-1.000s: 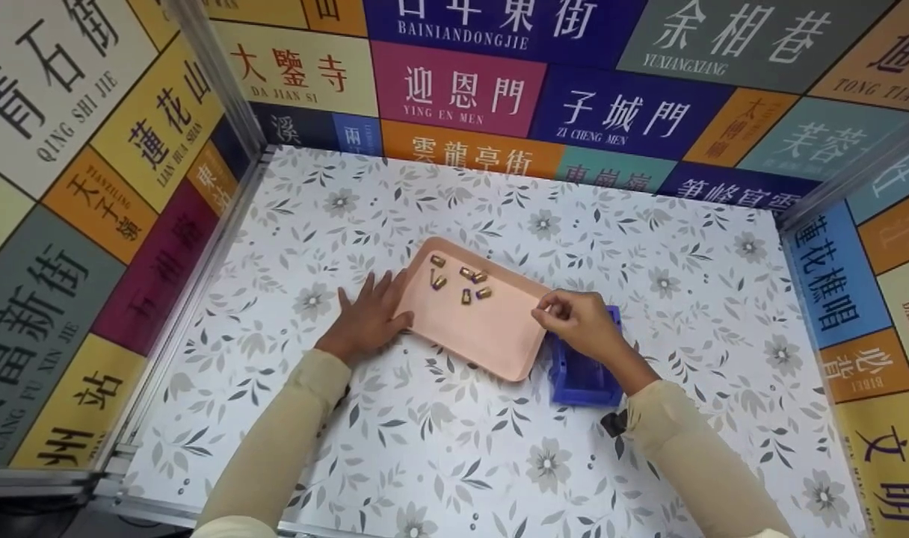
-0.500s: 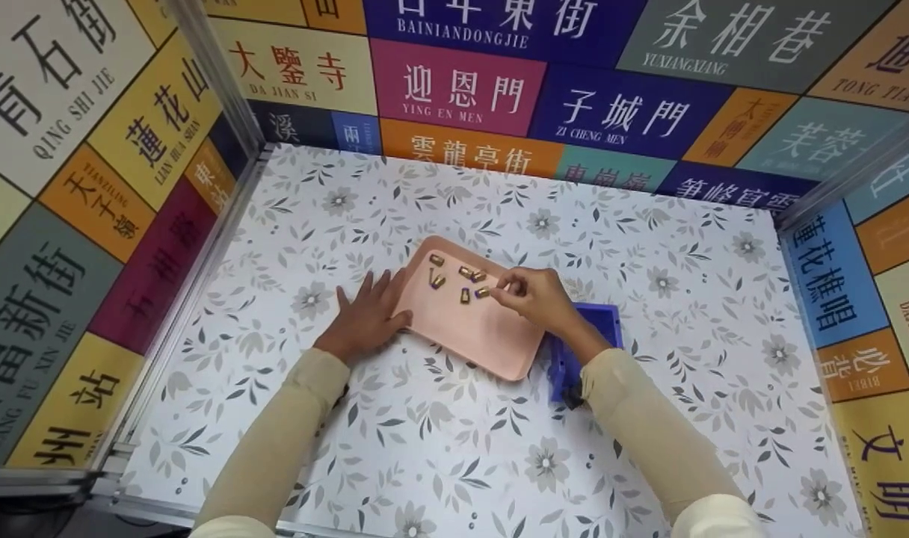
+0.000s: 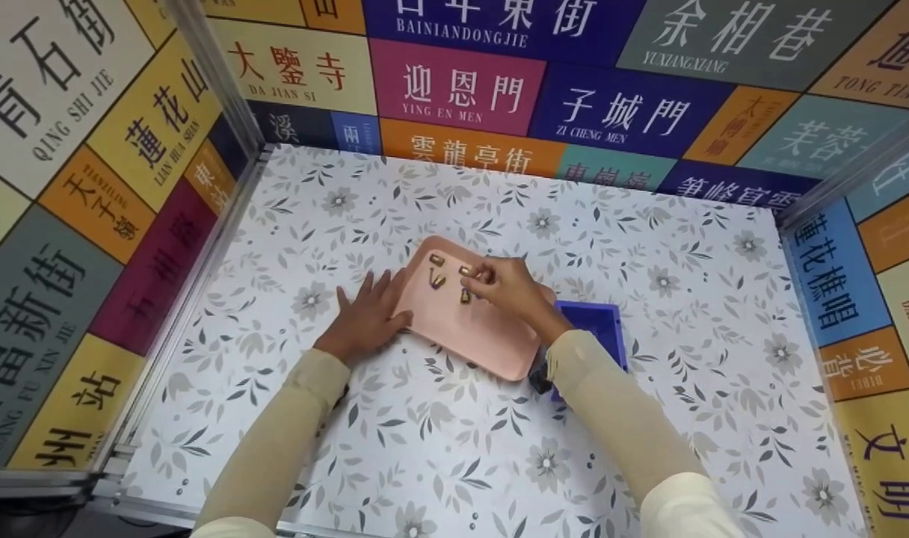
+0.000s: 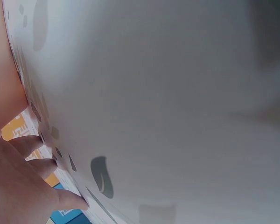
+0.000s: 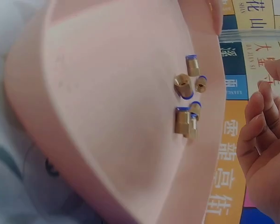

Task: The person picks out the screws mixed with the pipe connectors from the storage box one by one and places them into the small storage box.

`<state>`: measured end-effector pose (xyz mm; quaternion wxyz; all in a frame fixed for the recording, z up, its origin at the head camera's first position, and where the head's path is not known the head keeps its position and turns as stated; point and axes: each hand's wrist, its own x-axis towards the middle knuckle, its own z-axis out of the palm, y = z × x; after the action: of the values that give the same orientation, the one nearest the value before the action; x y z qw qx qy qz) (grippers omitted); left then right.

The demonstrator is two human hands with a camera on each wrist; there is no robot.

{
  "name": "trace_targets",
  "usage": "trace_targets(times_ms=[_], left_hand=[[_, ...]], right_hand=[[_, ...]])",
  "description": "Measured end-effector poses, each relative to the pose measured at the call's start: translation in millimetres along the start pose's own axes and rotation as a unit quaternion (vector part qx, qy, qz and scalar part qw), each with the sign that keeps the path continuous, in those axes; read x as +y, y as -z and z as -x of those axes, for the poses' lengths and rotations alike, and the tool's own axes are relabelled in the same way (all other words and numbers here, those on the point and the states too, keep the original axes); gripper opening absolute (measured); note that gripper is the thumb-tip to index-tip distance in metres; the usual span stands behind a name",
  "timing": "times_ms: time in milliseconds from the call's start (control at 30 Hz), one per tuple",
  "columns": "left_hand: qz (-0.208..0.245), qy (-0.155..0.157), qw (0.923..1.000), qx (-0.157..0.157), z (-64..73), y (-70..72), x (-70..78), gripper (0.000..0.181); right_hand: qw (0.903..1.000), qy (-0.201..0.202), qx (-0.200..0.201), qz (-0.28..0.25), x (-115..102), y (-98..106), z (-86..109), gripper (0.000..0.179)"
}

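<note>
A pink tray (image 3: 469, 344) lies on the table, tilted slightly in the head view. Several brass push-in fittings (image 5: 182, 121) with blue collars sit loose toward its far left end. My left hand (image 3: 365, 317) rests spread beside the tray's left edge, thumb at the rim. Over the tray reaches my right hand (image 3: 508, 288), thumb and fingertips right at the nearest fittings (image 3: 465, 296) and covering part of the group. In the right wrist view its fingers are loosely bent, with nothing between them and the thumb.
A blue plastic bin (image 3: 596, 325) stands against the tray's right side, partly hidden under the right forearm. The table has a leaf-and-flower print (image 3: 424, 448). Sign-covered panels (image 3: 462, 90) rise behind and at both sides.
My right hand has moved left from the tray's right edge to the fittings, its forearm now crossing the bin. The left hand and the tray have stayed put.
</note>
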<state>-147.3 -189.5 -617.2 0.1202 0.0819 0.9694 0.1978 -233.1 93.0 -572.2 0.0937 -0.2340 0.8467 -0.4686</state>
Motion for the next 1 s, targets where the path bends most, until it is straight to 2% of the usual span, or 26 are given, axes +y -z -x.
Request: trace_targets(times_ms=[133,267,400,500,733,1000], left_hand=[[0.001,-0.001,1.0000,0.003,0.0,0.6,-0.1,0.075],[-0.003,0.000,1.0000,0.002,-1.2,0.5,-0.2,0.075],[-0.007,-0.002,1.0000,0.001,-1.9,0.5,-0.2,0.076],[-0.004,-0.002,1.0000,0.002,-1.3,0.6,-0.2,0.076],[0.000,-0.001,1.0000,0.000,-0.6,-0.8,-0.9,0.076],[0.000,-0.006,1.0000,0.006,-0.5,1.2,-0.2,0.075]], right_hand=[[0.9997,0.014,0.001,0.020,-1,-9,-9.8,0.016],[0.9994,0.025,-0.019,0.015,-1,-18,-19.4,0.016],[0.9982,0.031,-0.030,0.040,-1,-28,-26.9,0.015],[0.9975,0.025,-0.022,0.062,-1,-35,-31.3,0.015],[0.9976,-0.011,-0.025,0.064,-1,-48,-39.5,0.015],[0.9943,0.004,-0.027,0.103,4,-57,-51.5,0.021]])
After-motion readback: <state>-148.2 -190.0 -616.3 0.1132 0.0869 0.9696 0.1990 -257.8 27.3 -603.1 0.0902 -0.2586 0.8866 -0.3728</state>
